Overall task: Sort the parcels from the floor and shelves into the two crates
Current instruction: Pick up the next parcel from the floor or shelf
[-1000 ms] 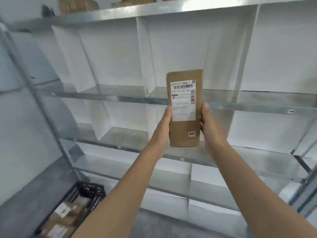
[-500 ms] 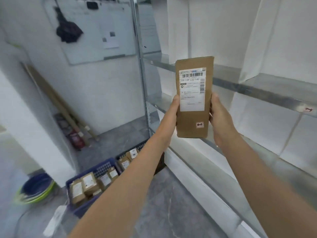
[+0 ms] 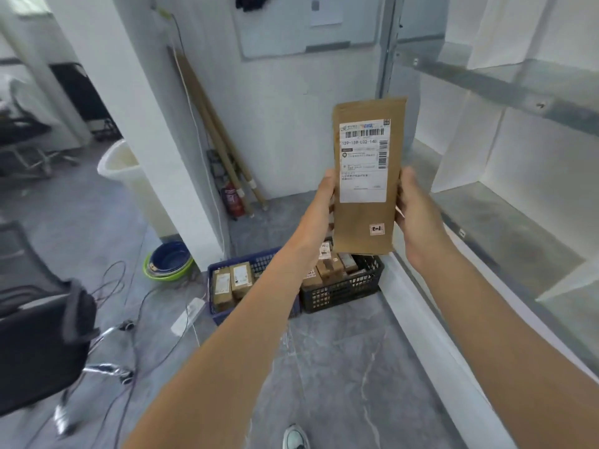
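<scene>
We hold the parcel (image 3: 366, 222) upright between both hands with its label (image 3: 363, 163) turned toward us, most likely so we can read the printed code before choosing a crate. The left hand (image 3: 319, 215) grips the left long edge, thumb at the front and fingers tucked behind. The right hand (image 3: 418, 218) clasps the right edge the same way, so neither hand covers the label. The parcel hangs in the air at arm's length, beside the shelf unit (image 3: 505, 89) and above the 2 crates on the floor. The blue crate (image 3: 256, 259) is on the left and the black crate (image 3: 343, 291) just beside it, and both already hold parcels.
</scene>
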Demonstrator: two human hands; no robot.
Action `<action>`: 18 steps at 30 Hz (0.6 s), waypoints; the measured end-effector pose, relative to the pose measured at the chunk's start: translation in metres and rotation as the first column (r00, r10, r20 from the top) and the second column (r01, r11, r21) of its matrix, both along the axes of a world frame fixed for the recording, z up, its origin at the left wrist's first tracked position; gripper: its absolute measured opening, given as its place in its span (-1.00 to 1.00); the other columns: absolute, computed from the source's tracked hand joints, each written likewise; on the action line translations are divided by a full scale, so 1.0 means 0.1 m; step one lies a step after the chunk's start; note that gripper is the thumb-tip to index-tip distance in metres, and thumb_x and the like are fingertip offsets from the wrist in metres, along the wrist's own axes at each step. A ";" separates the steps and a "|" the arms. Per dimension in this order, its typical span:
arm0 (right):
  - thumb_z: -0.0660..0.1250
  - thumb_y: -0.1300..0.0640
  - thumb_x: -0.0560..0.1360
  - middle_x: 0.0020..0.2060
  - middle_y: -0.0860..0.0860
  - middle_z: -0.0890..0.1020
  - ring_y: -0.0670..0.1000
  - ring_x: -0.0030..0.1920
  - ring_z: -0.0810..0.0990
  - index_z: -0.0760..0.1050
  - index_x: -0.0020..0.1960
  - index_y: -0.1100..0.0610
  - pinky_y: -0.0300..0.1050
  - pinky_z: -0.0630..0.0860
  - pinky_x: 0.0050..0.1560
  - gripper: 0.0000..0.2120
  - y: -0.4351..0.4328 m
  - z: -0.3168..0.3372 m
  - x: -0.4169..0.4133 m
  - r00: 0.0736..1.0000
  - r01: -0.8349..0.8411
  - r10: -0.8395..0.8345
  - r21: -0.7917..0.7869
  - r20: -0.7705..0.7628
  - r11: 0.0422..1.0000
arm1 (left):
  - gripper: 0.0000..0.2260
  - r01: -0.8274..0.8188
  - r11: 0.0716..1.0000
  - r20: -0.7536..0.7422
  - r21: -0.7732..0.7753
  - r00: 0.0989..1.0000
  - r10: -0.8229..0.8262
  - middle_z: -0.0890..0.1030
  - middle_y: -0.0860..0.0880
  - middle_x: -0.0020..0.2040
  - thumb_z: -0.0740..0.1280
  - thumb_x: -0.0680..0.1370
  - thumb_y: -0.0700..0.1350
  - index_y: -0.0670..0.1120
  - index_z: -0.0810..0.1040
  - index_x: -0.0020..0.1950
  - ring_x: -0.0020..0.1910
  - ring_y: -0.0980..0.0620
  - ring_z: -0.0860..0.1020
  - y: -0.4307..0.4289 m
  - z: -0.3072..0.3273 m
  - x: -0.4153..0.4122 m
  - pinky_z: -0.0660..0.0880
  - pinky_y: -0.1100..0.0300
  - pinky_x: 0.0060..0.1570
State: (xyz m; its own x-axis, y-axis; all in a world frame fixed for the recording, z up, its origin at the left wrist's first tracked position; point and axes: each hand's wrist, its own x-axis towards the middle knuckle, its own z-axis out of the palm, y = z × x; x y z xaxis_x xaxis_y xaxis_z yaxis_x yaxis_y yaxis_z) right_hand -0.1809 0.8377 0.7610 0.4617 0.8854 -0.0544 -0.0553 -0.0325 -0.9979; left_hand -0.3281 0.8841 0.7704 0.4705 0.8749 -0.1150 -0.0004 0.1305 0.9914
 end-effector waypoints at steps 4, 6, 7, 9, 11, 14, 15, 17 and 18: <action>-0.04 -0.19 0.76 -0.03 -0.30 0.69 -0.38 -0.16 0.68 0.53 0.34 -0.15 -0.39 0.56 -0.27 -0.60 0.56 -0.13 -0.19 0.998 -0.049 0.048 -0.028 -0.048 0.998 | -0.66 -0.054 0.997 0.000 -0.047 0.999 0.054 0.47 0.25 0.25 -0.05 0.66 0.35 0.31 0.35 0.31 0.15 0.25 0.49 0.52 -0.14 -0.23 0.41 0.02 0.36; -0.03 -0.21 0.76 0.02 -0.25 0.69 -0.34 -0.14 0.69 0.52 0.39 -0.12 -0.38 0.58 -0.26 -0.57 0.85 -0.21 -0.29 0.996 -0.072 0.070 -0.049 -0.055 0.996 | -0.65 -0.070 0.996 -0.021 -0.059 0.997 0.069 0.45 0.21 0.30 -0.06 0.66 0.35 0.30 0.33 0.35 0.20 0.19 0.48 0.79 -0.21 -0.34 0.41 0.06 0.28; -0.04 -0.25 0.74 0.06 -0.25 0.68 -0.31 -0.07 0.69 0.52 0.42 -0.14 -0.33 0.60 -0.14 -0.54 1.01 -0.26 -0.34 0.996 -0.086 0.083 -0.067 -0.044 0.994 | -0.63 -0.078 0.994 -0.029 -0.073 0.997 0.076 0.46 0.19 0.32 -0.05 0.66 0.35 0.29 0.33 0.37 0.24 0.15 0.47 0.93 -0.25 -0.39 0.40 0.06 0.28; -0.04 -0.33 0.71 0.15 -0.24 0.67 -0.24 0.11 0.63 0.51 0.43 -0.21 -0.12 0.55 0.19 -0.51 1.30 -0.38 -0.42 0.995 -0.101 0.099 -0.101 -0.030 0.990 | -0.54 -0.095 0.990 -0.036 -0.101 0.995 0.092 0.46 0.13 0.42 -0.04 0.66 0.36 0.25 0.33 0.48 0.32 0.08 0.47 1.20 -0.34 -0.48 0.41 0.01 0.34; -0.03 -0.38 0.68 0.22 -0.19 0.66 -0.13 0.24 0.59 0.50 0.43 -0.22 0.07 0.45 0.40 -0.49 1.56 -0.49 -0.46 0.994 -0.104 0.098 -0.127 -0.051 0.986 | -0.49 -0.103 0.989 -0.049 -0.106 0.994 0.098 0.46 0.14 0.41 -0.04 0.66 0.36 0.21 0.31 0.54 0.31 0.06 0.47 1.43 -0.39 -0.53 0.42 0.03 0.33; -0.01 -0.40 0.67 0.38 -0.11 0.61 0.00 0.40 0.53 0.47 0.49 -0.19 0.22 0.35 0.52 -0.44 1.83 -0.60 -0.47 0.992 -0.114 0.102 -0.172 -0.077 0.978 | -0.56 -0.103 0.986 -0.055 -0.132 0.994 0.096 0.43 0.22 0.27 -0.05 0.66 0.35 0.26 0.32 0.47 0.30 0.08 0.45 1.70 -0.49 -0.56 0.40 0.02 0.34; -0.01 -0.40 0.67 0.40 -0.11 0.60 0.00 0.42 0.51 0.47 0.49 -0.19 0.22 0.33 0.53 -0.44 1.91 -0.63 -0.46 0.991 -0.119 0.106 -0.179 -0.080 0.977 | -0.60 -0.100 0.986 -0.061 -0.134 0.994 0.092 0.44 0.24 0.24 -0.05 0.66 0.35 0.29 0.32 0.42 0.31 0.08 0.45 1.79 -0.52 -0.56 0.41 0.02 0.33; -0.02 -0.40 0.67 0.38 -0.13 0.61 -0.03 0.40 0.53 0.48 0.49 -0.20 0.17 0.35 0.51 -0.44 2.06 -0.70 -0.40 0.990 -0.126 0.110 -0.196 -0.088 0.973 | -0.61 -0.096 0.986 -0.069 -0.138 0.994 0.087 0.47 0.26 0.23 -0.05 0.66 0.36 0.31 0.32 0.42 0.33 0.08 0.47 1.94 -0.61 -0.51 0.42 0.05 0.27; -0.03 -0.39 0.68 0.34 -0.14 0.63 -0.06 0.35 0.55 0.49 0.48 -0.20 0.12 0.39 0.46 -0.45 2.14 -0.74 -0.36 0.990 -0.120 0.103 -0.205 -0.092 0.971 | -0.58 -0.091 0.985 -0.073 -0.146 0.994 0.081 0.47 0.25 0.23 -0.05 0.66 0.36 0.31 0.31 0.46 0.32 0.08 0.47 2.01 -0.66 -0.48 0.42 0.07 0.25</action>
